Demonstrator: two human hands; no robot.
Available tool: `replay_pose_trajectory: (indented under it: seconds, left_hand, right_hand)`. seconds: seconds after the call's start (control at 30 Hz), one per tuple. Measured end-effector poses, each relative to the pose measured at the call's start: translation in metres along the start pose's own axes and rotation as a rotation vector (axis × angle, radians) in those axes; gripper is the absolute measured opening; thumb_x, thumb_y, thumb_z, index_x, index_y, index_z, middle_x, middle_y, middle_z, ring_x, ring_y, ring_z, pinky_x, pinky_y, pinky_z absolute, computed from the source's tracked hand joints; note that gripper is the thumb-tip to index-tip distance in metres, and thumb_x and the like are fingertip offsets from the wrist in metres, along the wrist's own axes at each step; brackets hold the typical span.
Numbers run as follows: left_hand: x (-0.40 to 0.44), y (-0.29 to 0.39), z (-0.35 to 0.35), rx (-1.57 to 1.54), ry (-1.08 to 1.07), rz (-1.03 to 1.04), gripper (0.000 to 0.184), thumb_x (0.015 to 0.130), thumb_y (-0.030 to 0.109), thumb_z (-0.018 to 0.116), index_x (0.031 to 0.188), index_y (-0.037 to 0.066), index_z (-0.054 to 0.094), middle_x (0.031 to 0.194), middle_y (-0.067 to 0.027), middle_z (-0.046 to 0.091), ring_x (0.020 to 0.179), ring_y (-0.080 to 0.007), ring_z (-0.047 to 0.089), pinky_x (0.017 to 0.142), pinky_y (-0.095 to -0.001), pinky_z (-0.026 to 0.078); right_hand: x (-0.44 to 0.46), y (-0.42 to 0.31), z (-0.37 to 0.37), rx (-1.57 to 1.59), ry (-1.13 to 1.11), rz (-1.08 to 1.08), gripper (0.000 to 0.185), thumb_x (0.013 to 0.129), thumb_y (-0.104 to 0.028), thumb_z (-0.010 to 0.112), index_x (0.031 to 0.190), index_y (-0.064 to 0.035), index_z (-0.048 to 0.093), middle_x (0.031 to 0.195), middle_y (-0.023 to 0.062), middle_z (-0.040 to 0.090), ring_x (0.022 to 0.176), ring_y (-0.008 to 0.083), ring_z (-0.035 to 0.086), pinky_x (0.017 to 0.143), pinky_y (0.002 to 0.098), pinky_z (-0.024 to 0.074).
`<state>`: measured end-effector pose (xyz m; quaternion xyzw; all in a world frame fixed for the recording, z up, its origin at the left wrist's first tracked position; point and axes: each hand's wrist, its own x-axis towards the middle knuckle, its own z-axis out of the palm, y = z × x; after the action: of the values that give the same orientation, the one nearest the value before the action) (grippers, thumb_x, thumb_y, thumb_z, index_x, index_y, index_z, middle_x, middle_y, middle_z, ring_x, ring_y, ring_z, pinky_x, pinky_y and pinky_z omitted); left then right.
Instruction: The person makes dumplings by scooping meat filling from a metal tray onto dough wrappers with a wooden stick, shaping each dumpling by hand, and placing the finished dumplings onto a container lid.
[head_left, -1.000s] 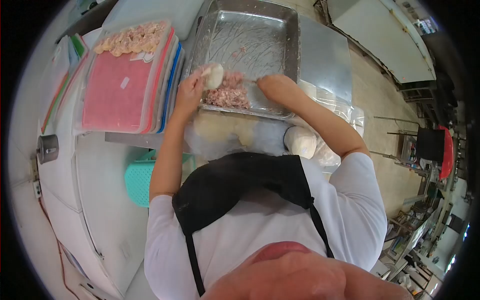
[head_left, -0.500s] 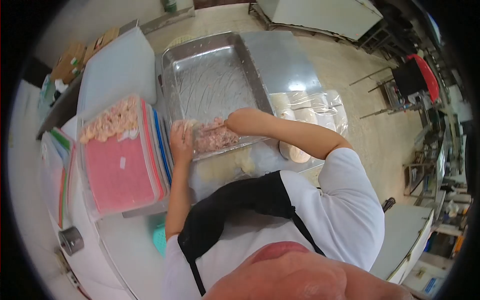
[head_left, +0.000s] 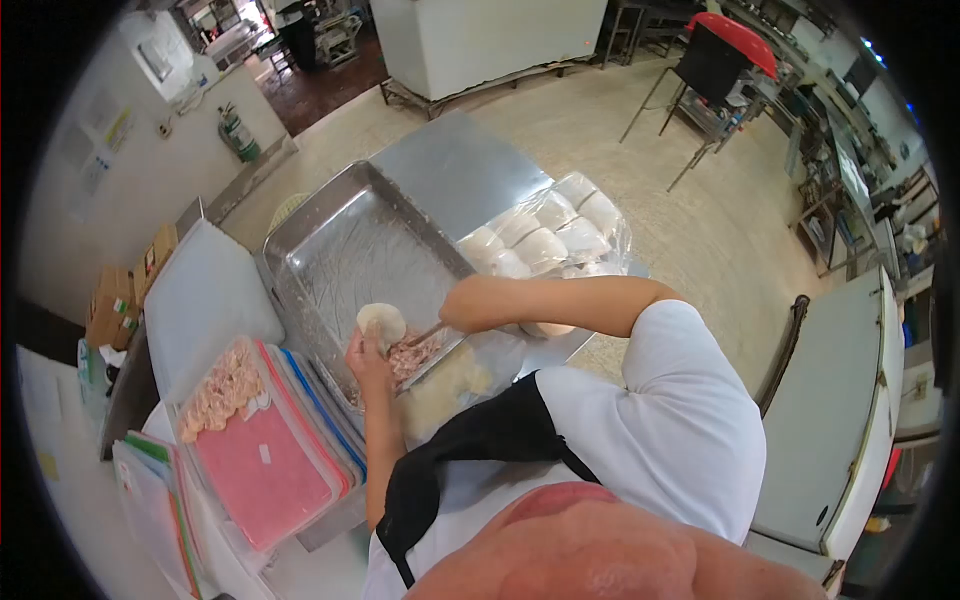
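My left hand [head_left: 368,357] holds up a pale round dumpling wrapper [head_left: 383,321] over the near left side of a deep steel tray [head_left: 345,225]. Pink minced meat filling [head_left: 412,357] lies heaped in the tray's near end, below the hands. My right hand [head_left: 466,304] is closed above the filling, by the tray's right rim. A thin tool seems to stick out of its fist toward the meat; its kind is too small to tell. Left of the tray, finished dumplings [head_left: 220,390] sit in rows at the far end of a pink tray [head_left: 260,475].
Stacks of wrappers in clear plastic [head_left: 550,230] lie right of the steel tray on a metal table [head_left: 450,160]. A translucent lidded box [head_left: 212,290] stands at the left, near cardboard boxes [head_left: 112,305]. A red-and-black chair [head_left: 715,60] and a white freezer [head_left: 490,45] are farther off.
My left hand has risen from the filling's side and now shows a wrapper. My right hand stays near the meat. The view has swung, bringing more of the room in.
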<state>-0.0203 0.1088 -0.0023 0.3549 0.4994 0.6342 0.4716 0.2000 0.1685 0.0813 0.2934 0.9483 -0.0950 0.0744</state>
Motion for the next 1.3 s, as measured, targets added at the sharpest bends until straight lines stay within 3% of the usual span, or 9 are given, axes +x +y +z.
replay_pose_trajectory:
  seconds: [0.17,0.37,0.47,0.6,0.67,0.73,0.93,1.07,1.3]
  left_hand:
    - [-0.009,0.042,0.035,-0.618,-0.037,-0.259,0.036,0.093,0.022,0.048,0.12,-0.002,0.05,0.111,-0.0126,0.06,0.102,-0.0254,0.059,0.086,-0.0413,0.05]
    - [-0.021,0.051,0.048,-0.128,-0.193,-0.039,0.031,0.091,0.021,0.056,0.113,-0.001,0.055,0.103,-0.0086,0.061,0.093,-0.0181,0.059,0.079,-0.0339,0.049]
    - [-0.023,0.06,0.031,0.057,0.004,-0.07,0.032,0.091,0.018,0.057,0.117,0.001,0.052,0.114,-0.0098,0.058,0.1,-0.0206,0.058,0.081,-0.0353,0.05]
    - [-0.021,0.06,0.005,-0.044,0.275,0.113,0.03,0.09,0.023,0.058,0.107,-0.002,0.059,0.098,-0.0066,0.061,0.088,-0.0145,0.057,0.078,-0.0274,0.045]
    - [-0.026,0.058,-0.023,0.298,0.33,0.172,0.029,0.09,0.021,0.057,0.108,-0.002,0.06,0.098,-0.0067,0.062,0.089,-0.0136,0.056,0.079,-0.0264,0.045]
    - [-0.033,0.058,-0.034,0.218,0.415,0.226,0.027,0.091,0.018,0.056,0.108,-0.003,0.06,0.098,-0.0074,0.062,0.09,-0.0132,0.056,0.08,-0.0273,0.045]
    - [-0.028,0.014,-0.086,0.273,0.573,0.313,0.027,0.092,0.017,0.053,0.108,-0.003,0.06,0.097,-0.0093,0.064,0.089,-0.0159,0.059,0.079,-0.0301,0.046]
    - [-0.036,0.007,-0.069,0.733,0.69,0.329,0.027,0.092,0.019,0.052,0.106,-0.003,0.061,0.095,-0.0164,0.065,0.085,-0.0221,0.062,0.079,-0.0314,0.047]
    - [-0.029,-0.001,-0.057,0.596,0.658,0.466,0.024,0.091,0.018,0.053,0.104,0.0,0.062,0.096,-0.0139,0.065,0.088,-0.0253,0.061,0.079,-0.0313,0.046]
  right_hand:
    - [-0.015,0.015,-0.02,-0.046,0.134,0.063,0.018,0.076,-0.017,0.056,0.073,-0.0039,0.069,0.075,0.0162,0.067,0.073,0.0354,0.065,0.063,0.0448,0.0516]
    - [0.01,0.027,0.027,-0.028,0.082,0.0,0.019,0.075,-0.021,0.056,0.074,-0.0062,0.069,0.073,0.0143,0.066,0.068,0.0334,0.065,0.058,0.0435,0.051]
    - [0.016,0.035,0.001,-0.097,0.269,-0.13,0.019,0.078,-0.019,0.055,0.073,-0.0059,0.068,0.069,0.0154,0.064,0.067,0.0346,0.064,0.057,0.0447,0.0498]
    - [0.024,0.015,0.007,0.041,0.203,-0.216,0.02,0.078,-0.021,0.056,0.074,-0.0056,0.068,0.076,0.0165,0.066,0.073,0.0339,0.065,0.061,0.0457,0.0512]
    - [0.038,0.011,0.023,0.011,0.065,-0.215,0.019,0.078,-0.02,0.057,0.076,-0.0059,0.069,0.08,0.0164,0.066,0.078,0.0333,0.066,0.063,0.0456,0.052]
    - [0.054,0.018,0.007,-0.099,0.028,-0.213,0.018,0.079,-0.019,0.056,0.078,-0.0058,0.069,0.081,0.0161,0.067,0.079,0.0334,0.066,0.063,0.0453,0.0523]
    - [0.075,-0.008,-0.006,-0.221,0.195,-0.402,0.015,0.077,-0.016,0.057,0.075,-0.0065,0.069,0.078,0.0135,0.068,0.073,0.0323,0.067,0.059,0.0433,0.0526]
    - [0.063,-0.032,0.034,-0.197,0.185,-0.58,0.014,0.074,-0.015,0.059,0.072,-0.0051,0.068,0.074,0.0136,0.067,0.069,0.0315,0.067,0.055,0.0416,0.0523]
    - [0.089,-0.02,0.013,-0.258,0.229,-0.545,0.013,0.072,-0.014,0.059,0.07,-0.0031,0.066,0.071,0.0147,0.066,0.066,0.0289,0.066,0.054,0.0392,0.0521]
